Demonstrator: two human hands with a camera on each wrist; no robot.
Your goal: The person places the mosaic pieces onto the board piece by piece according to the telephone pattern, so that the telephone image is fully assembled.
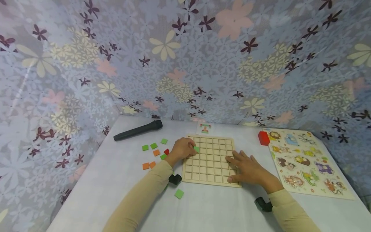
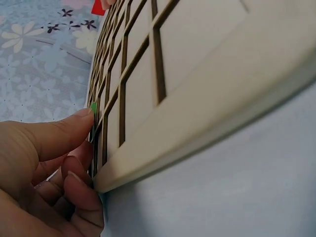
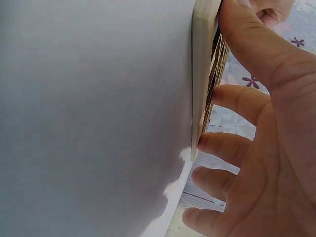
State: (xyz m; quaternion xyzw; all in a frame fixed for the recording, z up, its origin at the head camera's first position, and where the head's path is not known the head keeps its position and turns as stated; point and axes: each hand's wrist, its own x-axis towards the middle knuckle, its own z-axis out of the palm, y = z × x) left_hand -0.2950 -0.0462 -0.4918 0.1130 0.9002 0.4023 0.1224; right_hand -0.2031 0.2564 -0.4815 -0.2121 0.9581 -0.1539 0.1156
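Note:
A wooden grid board [image 1: 207, 161] lies flat on the table. Near its upper left side, my left hand [image 1: 182, 148] pinches a green square tile [image 1: 196, 149] over the grid. In the left wrist view only a sliver of that tile [image 2: 93, 106] shows, at the thumb tip beside the board's cells. My right hand [image 1: 246, 167] rests on the board's right edge with its fingers spread. Its thumb and index fingertip touch the grid side in the right wrist view, the palm [image 3: 281, 163] off the edge.
Left of the board lie several loose green tiles [image 1: 153, 146], orange tiles [image 1: 145, 166] and a red piece [image 1: 166, 151]. A black microphone-like stick [image 1: 137, 130] lies behind them. A pattern card [image 1: 205, 128] sits beyond the board. Rightward are a red block [image 1: 263, 138] and an animal puzzle [image 1: 310, 161].

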